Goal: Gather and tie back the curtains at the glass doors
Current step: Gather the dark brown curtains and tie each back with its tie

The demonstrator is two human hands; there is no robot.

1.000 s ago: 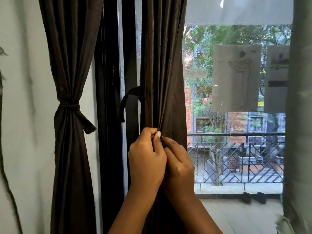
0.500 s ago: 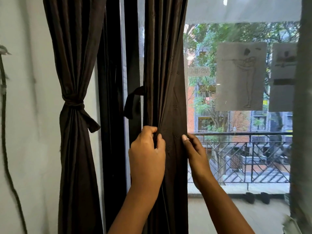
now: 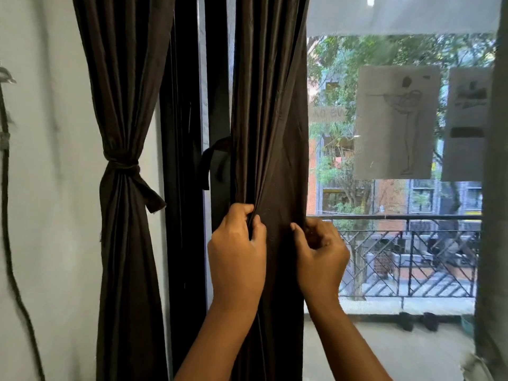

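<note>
Both of our hands were on the dark brown pleated fabric curtain (image 3: 270,127) hanging at the glass door (image 3: 398,243). Our left hand (image 3: 237,253) had its fingers and thumb curled tight round a gathered bunch of folds, knuckles toward us. Our right hand (image 3: 320,255), just beside it and level with it, pinched the curtain's outer edge between thumb and curled fingers, so a flat stretch of cloth lay between the two hands.

Above and to the left of our left hand, a dark fabric tie-back strap (image 3: 213,160) hung loose against the black door frame (image 3: 187,188). Farther left, well apart from both hands, a second dark brown curtain (image 3: 123,78) hung already cinched with a knotted fabric tie (image 3: 123,167) against the white wall (image 3: 49,188). Beyond our right hand, through the glass, we saw a black metal balcony railing (image 3: 412,257).
</note>
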